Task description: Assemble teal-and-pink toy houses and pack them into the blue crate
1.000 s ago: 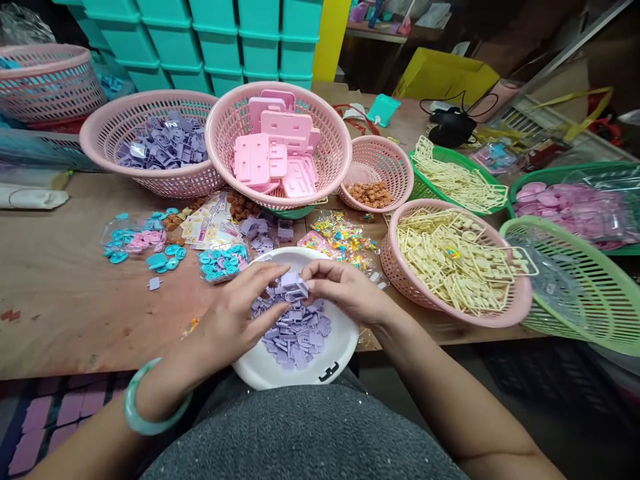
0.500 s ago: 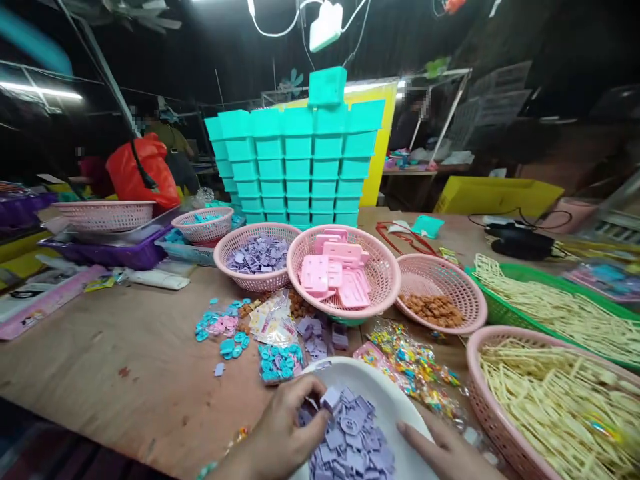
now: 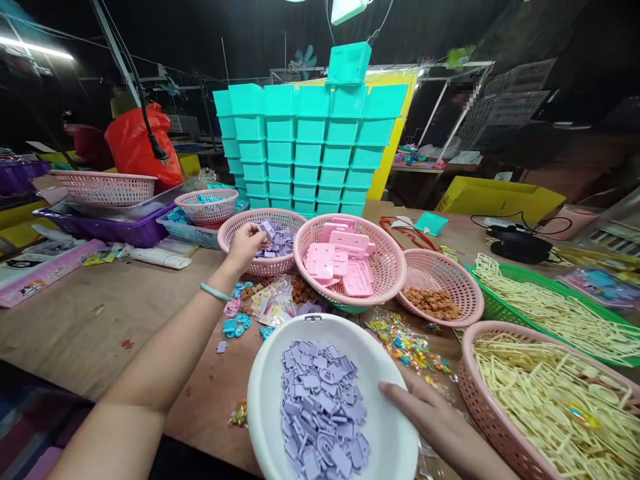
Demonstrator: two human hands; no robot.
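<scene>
Holding lilac piece (image 3: 267,230) over basket (image 3: 235,230)

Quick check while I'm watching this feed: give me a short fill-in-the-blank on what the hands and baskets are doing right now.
1. The left hand reaches into the pink basket of ____ pieces.
2. The right hand rests on the rim of the ____ bowl.
3. The small basket right of the pink plates holds ____ pieces.

Missing words: purple; white; brown
</scene>
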